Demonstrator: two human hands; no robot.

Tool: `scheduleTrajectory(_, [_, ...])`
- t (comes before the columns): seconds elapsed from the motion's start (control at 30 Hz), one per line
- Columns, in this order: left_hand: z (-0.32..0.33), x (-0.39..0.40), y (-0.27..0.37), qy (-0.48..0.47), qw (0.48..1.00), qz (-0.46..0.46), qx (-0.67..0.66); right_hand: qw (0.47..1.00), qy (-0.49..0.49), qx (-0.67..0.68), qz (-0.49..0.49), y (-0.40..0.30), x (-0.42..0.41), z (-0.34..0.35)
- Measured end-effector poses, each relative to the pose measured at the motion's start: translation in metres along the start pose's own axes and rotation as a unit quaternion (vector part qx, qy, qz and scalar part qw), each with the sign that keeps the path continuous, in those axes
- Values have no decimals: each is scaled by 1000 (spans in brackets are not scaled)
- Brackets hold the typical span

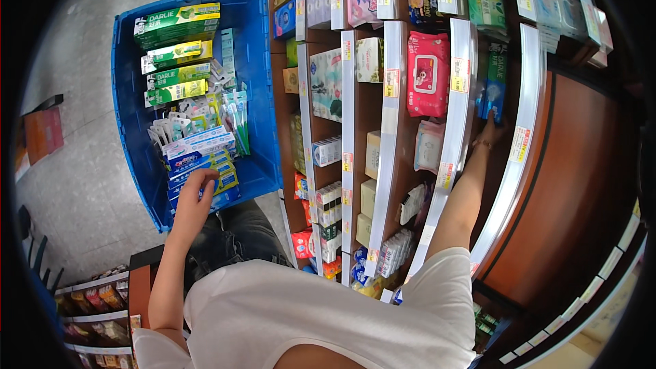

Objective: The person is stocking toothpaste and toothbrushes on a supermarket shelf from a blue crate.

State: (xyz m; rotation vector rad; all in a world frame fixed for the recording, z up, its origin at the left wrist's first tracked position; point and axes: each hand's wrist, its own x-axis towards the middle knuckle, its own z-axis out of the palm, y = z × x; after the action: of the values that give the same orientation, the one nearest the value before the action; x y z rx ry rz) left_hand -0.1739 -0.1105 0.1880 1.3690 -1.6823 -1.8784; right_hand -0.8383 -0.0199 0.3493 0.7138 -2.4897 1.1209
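Observation:
My left hand (197, 192) hovers over or rests near blue and yellow toothpaste boxes (228, 171) at the near end of a blue plastic crate (120, 97); whether it touches them I cannot tell. Its fingers are slightly curled. The crate also holds green Darlie toothpaste boxes (177, 23) and packaged toothbrushes (238, 113). My right arm reaches into a shelf at the right, where my right hand (486, 133) has its fingers at the lower end of blue and green Darlie boxes (495, 84). Shade hides much of that hand, so its grip is unclear.
Shelf edges with price tags (459, 74) run beside the crate. A pink wet-wipes pack (428, 74), a tissue pack (326, 84) and several small cartons stand on them. Grey floor tiles (77, 77) lie left of the crate. Another shelf of packets (97, 300) is at the lower left.

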Motion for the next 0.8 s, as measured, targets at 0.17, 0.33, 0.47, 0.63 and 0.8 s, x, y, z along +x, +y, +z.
scheduleTrajectory(0.17, [6, 1, -4, -22, 1000, -1, -14, 963, -11, 199, 179, -19, -15, -1])
scheduleTrajectory(0.33, [6, -3, -8, -4, 1000, -9, -9, 995, 44, 19, 82, -21, -11, 7])
scheduleTrajectory(0.47, [9, -5, -11, 3, 1000, -1, -25, 995, 83, 11, 53, -2, 2, 7])
scheduleTrajectory(0.63, [16, -14, -16, 10, 1000, 3, -10, 997, 43, -51, -26, 21, 18, 7])
scheduleTrajectory(0.8, [15, -38, -29, 33, 998, 26, 56, 997, 46, -59, -13, 26, 25, 18])
